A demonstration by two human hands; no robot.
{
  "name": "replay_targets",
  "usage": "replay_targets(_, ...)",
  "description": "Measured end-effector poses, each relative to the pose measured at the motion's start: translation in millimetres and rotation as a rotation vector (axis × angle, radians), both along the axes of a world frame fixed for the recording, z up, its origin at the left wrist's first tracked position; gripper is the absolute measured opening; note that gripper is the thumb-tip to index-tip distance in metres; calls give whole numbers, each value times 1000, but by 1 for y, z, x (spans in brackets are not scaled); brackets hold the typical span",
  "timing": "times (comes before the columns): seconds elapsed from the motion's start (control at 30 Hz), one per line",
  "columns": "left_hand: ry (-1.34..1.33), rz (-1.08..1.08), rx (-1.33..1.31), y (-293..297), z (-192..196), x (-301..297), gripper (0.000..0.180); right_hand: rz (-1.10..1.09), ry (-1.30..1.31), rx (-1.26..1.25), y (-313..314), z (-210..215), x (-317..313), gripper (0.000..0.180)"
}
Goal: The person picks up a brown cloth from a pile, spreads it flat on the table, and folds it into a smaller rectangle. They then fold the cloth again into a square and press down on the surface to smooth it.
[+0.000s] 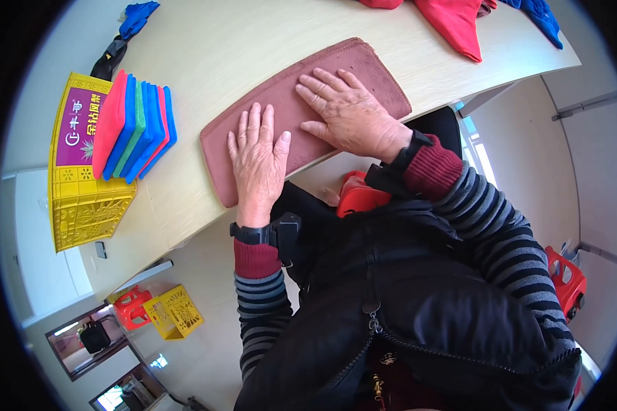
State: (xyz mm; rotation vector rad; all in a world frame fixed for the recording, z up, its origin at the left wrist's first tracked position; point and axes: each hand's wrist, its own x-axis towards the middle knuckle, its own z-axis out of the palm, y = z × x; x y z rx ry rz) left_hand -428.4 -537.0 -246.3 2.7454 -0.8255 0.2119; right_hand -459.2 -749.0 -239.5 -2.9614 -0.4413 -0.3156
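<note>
Dusty-pink terry cloth [301,116] is lying folded into a long strip on the pale wooden table [219,48], its long axis running slantwise from the table's near edge, by the person's left side, up and away toward the right. Both hands are resting flat on top of it, palms down. The left hand [258,161] is pressing on the nearer, lower end of the strip, fingers straight and held close together, pointing away from the body. The right hand [349,113] is lying on the farther, upper half, fingers slightly fanned and pointing left along the strip, so its thumb is coming near the left hand's thumb without touching it. Neither hand is pinching or lifting any fold; both are simply laid open against the fabric. The strip's lower end is reaching right to the table's near edge, and the left hand is the one closer to that end, while the right is closer to the far short edge.

Well apart, at the table's left edge, a stack of folded cloths [134,127] in red, blue and green is sitting on a yellow crate [82,198]. Red cloth [456,24] and blue cloth [541,17] are lying loose toward the far right corner.
</note>
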Motion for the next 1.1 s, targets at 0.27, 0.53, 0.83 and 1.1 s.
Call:
replay_targets(0.27, -9, 73, 52, 8, 1, 0, 65, -264, -49, -93, -43, -7, 5, 76)
replay_targets(0.53, -11, 155, 78, 27, -4, 3, 67, -360, -39, -96, -56, -12, 3, 79)
replay_targets(0.83, 57, 291, -8, 65, -8, 3, 67, -446, -14, -35, -80, -6, -7, 77)
replay_targets(1.1, 42, 364, 97, 72, -1, -5, 65, -463, 65, 52, -81, 11, -25, 70)
